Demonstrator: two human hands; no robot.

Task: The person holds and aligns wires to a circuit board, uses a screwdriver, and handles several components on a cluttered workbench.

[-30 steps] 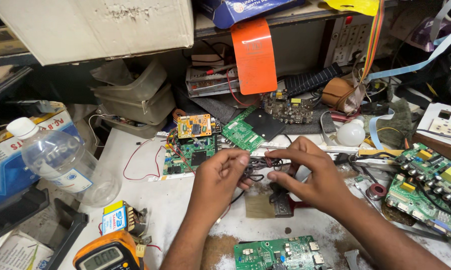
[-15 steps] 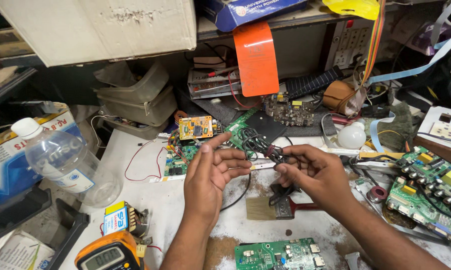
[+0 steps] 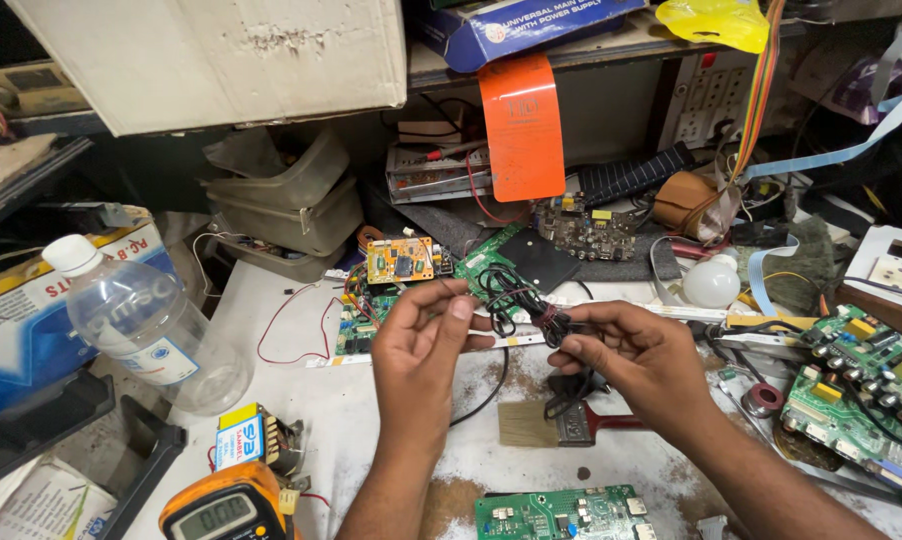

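1. The left hand (image 3: 423, 345) is raised over the bench (image 3: 301, 410), thumb and forefinger pinched on a thin black wire (image 3: 506, 290).
2. The right hand (image 3: 636, 355) is closed on the same wire where it is bunched into a tight bundle, just right of the left hand.
3. The wire loops up between the two hands and also hangs down towards the bench.
4. A paintbrush (image 3: 561, 422) lies flat on the bench beneath the right hand.
5. A green board (image 3: 561, 515) lies at the near edge.
6. At the near left are an orange meter (image 3: 226, 510) and a small transformer (image 3: 256, 440).
7. A clear bottle (image 3: 141, 330) stands at the left.
8. More circuit boards (image 3: 856, 380) lie at the right.
9. A white bulb (image 3: 713, 282) sits further back.
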